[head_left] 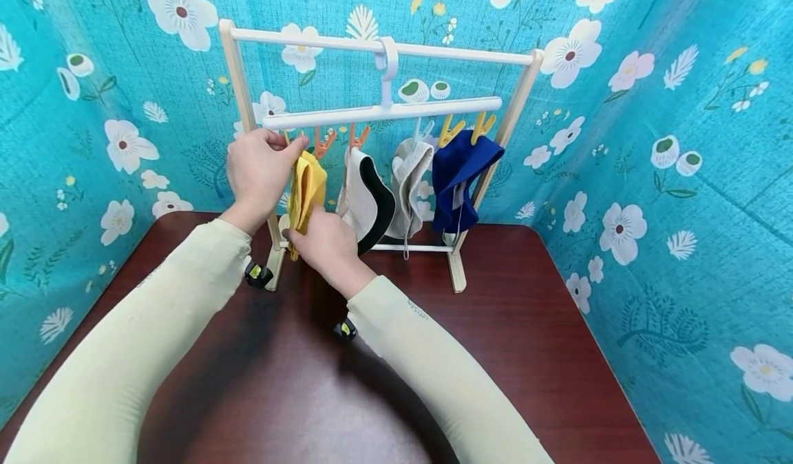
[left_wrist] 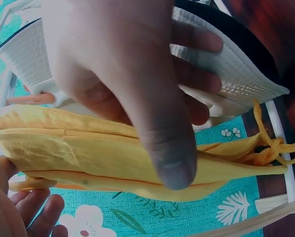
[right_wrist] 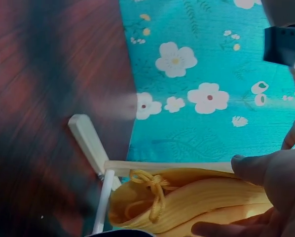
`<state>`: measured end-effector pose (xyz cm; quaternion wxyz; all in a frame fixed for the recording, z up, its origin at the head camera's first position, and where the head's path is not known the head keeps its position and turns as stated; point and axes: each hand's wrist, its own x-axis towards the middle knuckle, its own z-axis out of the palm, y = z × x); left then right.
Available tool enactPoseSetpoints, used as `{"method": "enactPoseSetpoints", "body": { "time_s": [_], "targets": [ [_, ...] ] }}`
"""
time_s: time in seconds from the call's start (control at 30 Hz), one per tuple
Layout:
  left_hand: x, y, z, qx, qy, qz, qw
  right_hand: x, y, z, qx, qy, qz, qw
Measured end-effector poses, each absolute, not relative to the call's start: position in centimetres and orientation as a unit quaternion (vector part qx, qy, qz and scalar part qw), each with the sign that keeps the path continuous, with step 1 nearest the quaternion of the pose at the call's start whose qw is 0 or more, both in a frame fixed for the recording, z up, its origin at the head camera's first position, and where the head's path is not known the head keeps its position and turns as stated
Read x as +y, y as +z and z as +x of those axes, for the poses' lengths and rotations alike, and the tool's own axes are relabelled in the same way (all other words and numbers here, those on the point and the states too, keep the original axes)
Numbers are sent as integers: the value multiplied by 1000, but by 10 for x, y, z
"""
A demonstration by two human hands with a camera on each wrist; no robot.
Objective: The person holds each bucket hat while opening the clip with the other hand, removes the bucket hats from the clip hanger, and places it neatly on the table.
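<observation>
A yellow cloth item [head_left: 308,185] with a tied cord [left_wrist: 273,150] hangs at the left end of a white hanger [head_left: 328,118]. My left hand [head_left: 257,168] is at its top corner, pinching a small yellow clothespin [left_wrist: 34,184] there. Lower down, my right hand [head_left: 328,244] grips the yellow cloth, thumb on the near face and fingers behind it. In the right wrist view the cord bow [right_wrist: 155,185] shows at the cloth's lower end. Just right of my hands hangs a white cloth item with a black edge [head_left: 374,206], under orange clothespins [head_left: 358,135].
The hanger hooks over a wooden rack's top bar [head_left: 458,53]. Farther right hang a grey cloth item [head_left: 409,182] and a dark blue one [head_left: 461,182], held by clothespins. The rack stands on a dark red table [head_left: 508,354], before a turquoise floral curtain [head_left: 619,140].
</observation>
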<state>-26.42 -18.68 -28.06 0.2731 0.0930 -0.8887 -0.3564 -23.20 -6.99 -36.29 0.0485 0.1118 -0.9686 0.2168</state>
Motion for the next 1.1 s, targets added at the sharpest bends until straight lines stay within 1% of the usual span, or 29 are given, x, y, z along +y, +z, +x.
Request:
{"method": "enactPoseSetpoints", "body": {
  "time_s": [0.2, 0.43, 0.53, 0.8, 0.93, 1.1],
  "targets": [
    [-185, -280, -263, -884, -368, 97, 271, -71, -369, -235, -969, 181, 147, 78],
    [-182, -279, -263, -878, -381, 109, 270, -73, -369, -232, -967, 157, 177, 93],
    [-181, -276, -262, -873, -389, 111, 271, -74, -370, -231, -967, 128, 188, 115],
    [-176, -272, -263, -863, -407, 115, 276, -78, -370, -227, -955, 81, 206, 197],
    [-176, -268, -264, -871, -391, 111, 277, -80, -368, -225, -955, 65, 200, 208],
    [-175, -265, -263, -887, -349, 100, 285, -80, -366, -224, -958, 63, 195, 203]
  ]
}}
